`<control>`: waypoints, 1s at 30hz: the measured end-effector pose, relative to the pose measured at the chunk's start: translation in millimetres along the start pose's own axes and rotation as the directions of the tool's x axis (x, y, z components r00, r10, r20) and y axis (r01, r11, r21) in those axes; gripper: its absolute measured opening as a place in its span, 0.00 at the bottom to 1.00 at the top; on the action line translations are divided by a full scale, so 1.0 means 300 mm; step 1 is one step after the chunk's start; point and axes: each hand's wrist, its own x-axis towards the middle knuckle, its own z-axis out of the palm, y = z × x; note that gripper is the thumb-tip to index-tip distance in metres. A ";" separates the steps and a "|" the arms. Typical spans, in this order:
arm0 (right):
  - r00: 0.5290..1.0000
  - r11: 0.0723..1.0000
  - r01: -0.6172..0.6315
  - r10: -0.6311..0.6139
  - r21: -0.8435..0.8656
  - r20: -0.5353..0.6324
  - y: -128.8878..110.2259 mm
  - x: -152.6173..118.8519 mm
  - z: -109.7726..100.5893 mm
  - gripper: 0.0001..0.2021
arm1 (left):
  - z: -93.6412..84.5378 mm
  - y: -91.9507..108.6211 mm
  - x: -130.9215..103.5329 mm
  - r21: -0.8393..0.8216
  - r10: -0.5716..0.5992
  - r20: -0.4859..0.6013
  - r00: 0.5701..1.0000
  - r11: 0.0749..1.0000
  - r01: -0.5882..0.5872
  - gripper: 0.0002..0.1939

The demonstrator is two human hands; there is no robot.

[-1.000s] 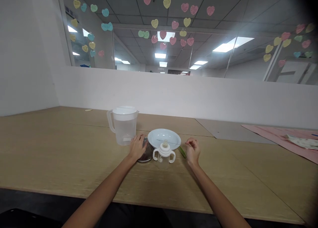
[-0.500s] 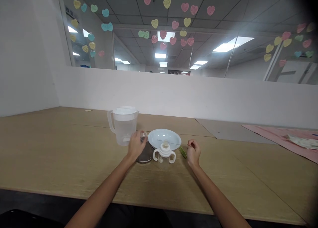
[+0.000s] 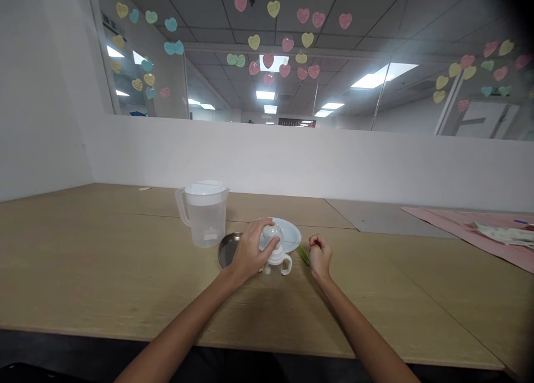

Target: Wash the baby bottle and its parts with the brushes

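My left hand (image 3: 249, 250) is closed around a clear domed bottle cap (image 3: 273, 234), over the top of a baby bottle (image 3: 276, 256). The bottle stands upright, with a white collar and two white handles; my fingers cover its left side, and I cannot tell whether the cap touches the collar. My right hand (image 3: 320, 256) is a loose fist to the right, with nothing visible in it. Beside it lies a slim green object (image 3: 304, 255). Behind the bottle is a white dish (image 3: 294, 234), and a round metal dish (image 3: 226, 250) sits partly hidden behind my left hand.
A translucent lidded pitcher (image 3: 205, 219) with clear contents stands at the back left of the wooden table (image 3: 125, 266). Far to the right, a pink cloth (image 3: 454, 224) bears a pale packet (image 3: 504, 234). A white wall (image 3: 271, 160) rises behind the table.
My left hand has carried the clear cap rightward from above the metal dish to the bottle's top, uncovering part of that dish. My right hand stays curled in about the same place.
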 end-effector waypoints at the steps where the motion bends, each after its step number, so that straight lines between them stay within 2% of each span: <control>1: 1.000 1.000 -0.013 0.013 0.013 0.001 0.000 -0.001 0.001 0.04 | 0.006 -0.003 -0.005 -0.003 0.009 0.031 0.999 1.000 -0.009 0.14; 4: 0.999 0.998 -0.043 0.043 0.041 -0.005 -0.004 -0.006 0.003 0.04 | 0.028 -0.017 -0.023 -0.023 0.043 0.116 0.992 0.999 -0.040 0.13; 8: 0.999 0.999 -0.037 0.038 0.014 -0.024 -0.010 -0.010 0.002 0.06 | 0.045 -0.030 -0.044 -0.011 0.061 0.131 0.990 0.998 -0.060 0.14; 10: 0.999 1.000 -0.028 0.028 -0.006 -0.028 -0.018 -0.012 0.001 0.06 | 0.044 -0.028 -0.053 0.060 0.077 0.085 0.993 0.995 -0.082 0.17; 12: 1.000 1.000 0.001 -0.001 -0.011 -0.019 -0.032 -0.016 0.000 0.06 | 0.041 -0.018 -0.062 0.144 0.148 -0.029 0.989 0.979 -0.143 0.18; 14: 0.997 0.997 0.076 -0.076 0.003 0.028 -0.052 -0.024 0.001 0.05 | 0.042 0.002 -0.067 0.195 0.282 -0.134 0.950 0.948 -0.254 0.16; 15: 0.990 0.992 0.125 -0.126 0.019 0.063 -0.063 -0.030 0.002 0.06 | 0.046 0.015 -0.068 0.206 0.351 -0.150 0.924 0.925 -0.318 0.13; 17: 0.962 0.974 0.221 -0.225 0.045 0.155 -0.083 -0.045 0.003 0.12 | 0.059 0.045 -0.062 0.216 0.449 -0.106 0.887 0.881 -0.420 0.10; 21: 0.897 0.945 0.324 -0.321 0.042 0.303 -0.102 -0.077 0.007 0.18 | 0.093 0.088 -0.038 0.241 0.464 0.018 0.886 0.858 -0.455 0.07; 26: 0.901 0.949 0.308 -0.315 0.074 0.299 -0.103 -0.086 0.008 0.18 | 0.108 0.085 -0.030 0.247 0.507 0.074 0.859 0.825 -0.508 0.08; 30: 0.902 0.949 0.309 -0.314 0.064 0.295 -0.108 -0.084 0.009 0.16 | 0.103 0.069 -0.036 0.290 0.553 0.072 0.830 0.784 -0.548 0.11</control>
